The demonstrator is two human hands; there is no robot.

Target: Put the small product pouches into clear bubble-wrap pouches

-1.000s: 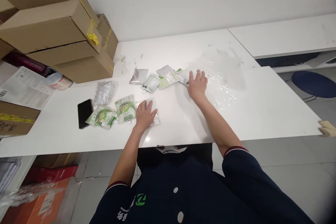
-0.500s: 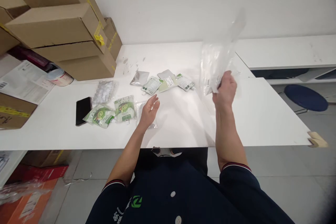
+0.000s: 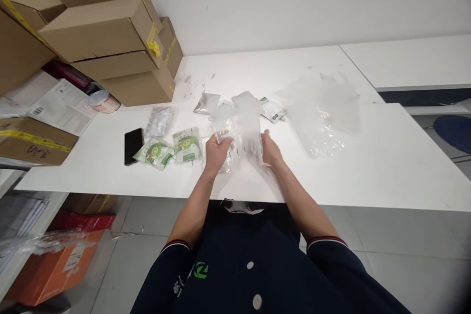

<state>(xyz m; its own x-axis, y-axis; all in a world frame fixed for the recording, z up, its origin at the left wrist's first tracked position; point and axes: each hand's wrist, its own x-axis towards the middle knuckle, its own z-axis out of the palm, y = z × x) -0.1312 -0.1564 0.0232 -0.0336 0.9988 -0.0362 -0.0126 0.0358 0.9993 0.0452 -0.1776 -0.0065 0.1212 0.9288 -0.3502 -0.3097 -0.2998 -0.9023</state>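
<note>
Both hands on one clear bag (image 3: 247,120), held up over the middle of the table (image 3: 375,171), in front of me. Left hand (image 3: 216,154): mostly closed, thumb laid over the bag's near left side, fingers curled in behind it. Right hand (image 3: 271,149): half curled at the bag's right edge, thumb up; fingertips hidden behind plastic — can't tell how firm that grip is. Bag is see-through but cloudy, can't tell if anything's in it.

Clear packet (image 3: 226,164) lies by my left hand, partly covered; contents unreadable. Left of that, two fruit-print pouches, both look wrapped in clear plastic: upright pouch (image 3: 186,145) and tilted pouch (image 3: 154,153), side by side. Tilted one touches the phone (image 3: 133,146). Behind them, a crinkled bag (image 3: 160,121) with something silvery-white inside.

Past the held bag: silver pouch (image 3: 207,103) to the left, white-green pouch (image 3: 271,109) to the right. Heap of clear plastic (image 3: 320,117) spread flat, right of my right hand.

Far left — stacked cardboard boxes (image 3: 99,24), taped, contents not visible; tin (image 3: 104,102) with its lid on at their foot.
</note>
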